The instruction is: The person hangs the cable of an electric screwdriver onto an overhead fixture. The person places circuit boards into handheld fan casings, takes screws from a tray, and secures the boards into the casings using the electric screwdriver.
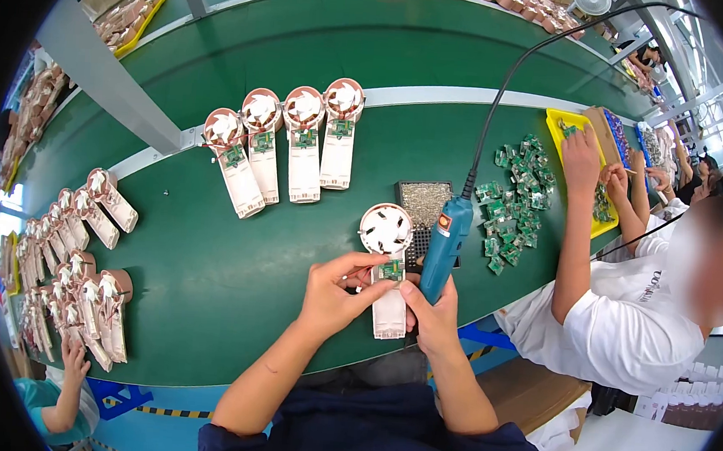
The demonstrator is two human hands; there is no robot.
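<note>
In front of me is a handheld fan's half-shell (389, 315), its round head with white blades pointing away from me. A small green circuit board (391, 269) sits at the top of its handle. My left hand (338, 295) is closed, thumb and forefinger pinching at the board's left and lower edges. With its fingers wrapped around a teal electric screwdriver (447, 244), my right hand (435, 314) also presses its thumb against the shell's right side. The screwdriver's tip is hidden behind the hand. Just beyond lies a black tray of small screws (424, 203), partly covered by the screwdriver.
Several fan shells with boards (303, 159) lie beyond my hands; more shells (87, 307) crowd the left. Loose circuit boards (514, 198) are piled at right. A co-worker's hand (582, 157) reaches over a yellow bin (557, 126). The screwdriver's cable (506, 81) arcs overhead.
</note>
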